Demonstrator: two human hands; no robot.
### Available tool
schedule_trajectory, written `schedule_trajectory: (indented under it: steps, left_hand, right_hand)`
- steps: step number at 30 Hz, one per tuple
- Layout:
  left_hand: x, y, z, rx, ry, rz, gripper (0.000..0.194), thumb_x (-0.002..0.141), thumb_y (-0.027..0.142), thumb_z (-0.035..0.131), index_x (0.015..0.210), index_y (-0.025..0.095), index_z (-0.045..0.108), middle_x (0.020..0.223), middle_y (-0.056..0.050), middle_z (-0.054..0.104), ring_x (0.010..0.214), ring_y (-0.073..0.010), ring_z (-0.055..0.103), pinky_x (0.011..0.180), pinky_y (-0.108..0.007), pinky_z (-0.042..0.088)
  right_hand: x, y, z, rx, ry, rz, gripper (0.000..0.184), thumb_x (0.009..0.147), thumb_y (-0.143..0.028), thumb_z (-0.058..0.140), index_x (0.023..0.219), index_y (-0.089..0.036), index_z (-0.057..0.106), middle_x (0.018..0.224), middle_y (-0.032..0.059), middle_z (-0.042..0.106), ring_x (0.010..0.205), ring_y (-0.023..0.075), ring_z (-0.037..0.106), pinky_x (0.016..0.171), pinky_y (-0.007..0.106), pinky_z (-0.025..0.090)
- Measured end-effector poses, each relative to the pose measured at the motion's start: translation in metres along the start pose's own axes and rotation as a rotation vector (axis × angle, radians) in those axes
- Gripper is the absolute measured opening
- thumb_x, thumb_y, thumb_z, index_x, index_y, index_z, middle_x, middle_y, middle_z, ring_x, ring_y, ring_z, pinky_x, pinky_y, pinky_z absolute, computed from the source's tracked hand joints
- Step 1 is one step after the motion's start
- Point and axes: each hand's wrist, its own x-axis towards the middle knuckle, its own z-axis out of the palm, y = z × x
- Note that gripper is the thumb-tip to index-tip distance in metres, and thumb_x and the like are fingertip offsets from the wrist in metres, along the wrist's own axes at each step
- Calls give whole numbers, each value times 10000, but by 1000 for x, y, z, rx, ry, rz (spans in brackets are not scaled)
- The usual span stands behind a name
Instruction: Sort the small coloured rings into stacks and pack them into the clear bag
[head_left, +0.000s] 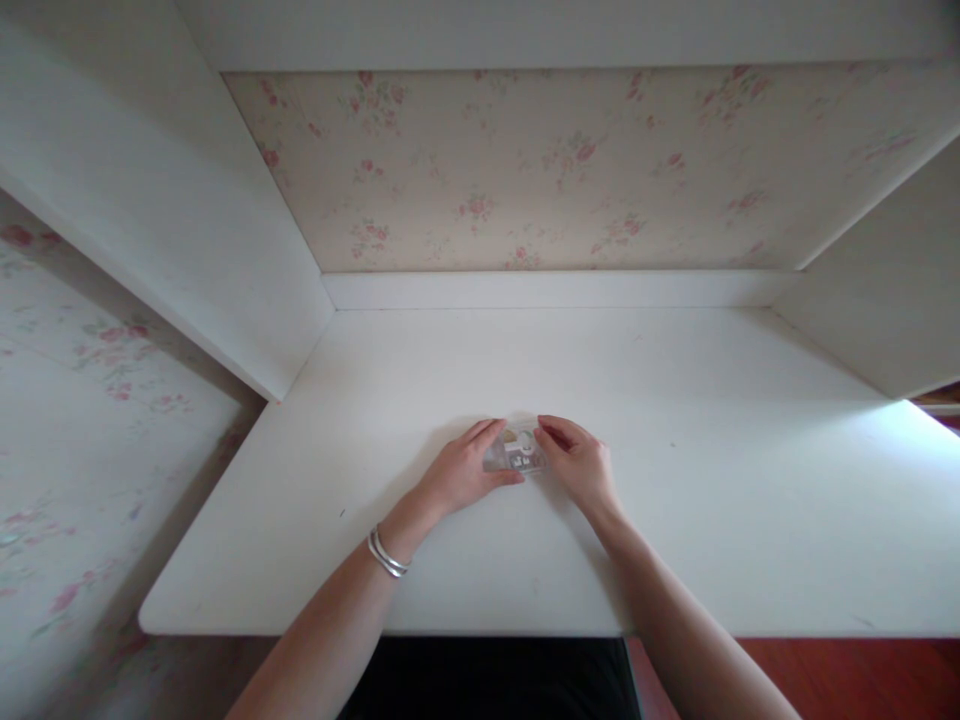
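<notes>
A small, clear plastic case [523, 455] with printed or patterned contents lies on the white desk [465, 570]; its exact kind is too small to make out. My left hand [469, 465] grips it from the left, fingers along the far edge and thumb along the near edge. Silver bangles circle that wrist. At the case's far right corner, my right hand [576, 458] is closed in a pinch, thumb and forefinger touching the edge. Its other fingers are curled and partly hidden.
A white side panel [187, 180] rises at the left, and another panel [877, 270] stands at the right. Floral wallpaper [540, 180] covers the back above a low white ledge [555, 290]. The desk's rounded front corner [146, 615] is at the lower left.
</notes>
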Motion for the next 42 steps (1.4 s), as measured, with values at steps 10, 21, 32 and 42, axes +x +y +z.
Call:
schedule_trajectory:
  steps: [10, 21, 32, 42]
  left_hand:
    - [0, 2, -1, 29, -13, 6, 757, 715, 559, 639, 1342, 211, 397, 1369, -87, 461, 1263, -230, 428, 1073, -380, 359]
    - [0, 1, 0, 46, -21, 4, 762, 711, 565, 640, 1341, 216, 394, 1374, -89, 454, 1263, -240, 425, 1069, -389, 362]
    - [0, 5, -1, 46, -8, 6, 758, 699, 553, 658, 1335, 232, 400, 1356, -90, 468, 1238, -248, 453, 1044, -393, 390]
    - [0, 4, 0, 68, -9, 14, 728, 712, 539, 654, 1324, 233, 408, 1340, -74, 486, 1224, -235, 467, 1038, -379, 400]
  right_hand:
    - [-1, -1, -1, -36, -7, 11, 264, 781, -361, 527, 939, -225, 690, 964, 35, 702, 832, 181, 659, 791, 322, 534]
    - [-1, -1, -1, -40, -14, 5, 259, 788, -352, 524, 942, -221, 686, 949, 32, 702, 818, 173, 659, 777, 311, 534]
    - [-1, -3, -2, -56, -34, -3, 260, 790, -343, 506, 948, -227, 677, 953, 34, 698, 824, 175, 654, 778, 320, 529]
    - [0, 2, 0, -66, -40, -14, 265, 789, -342, 509, 960, -217, 668, 954, 39, 692, 820, 171, 649, 767, 311, 529]
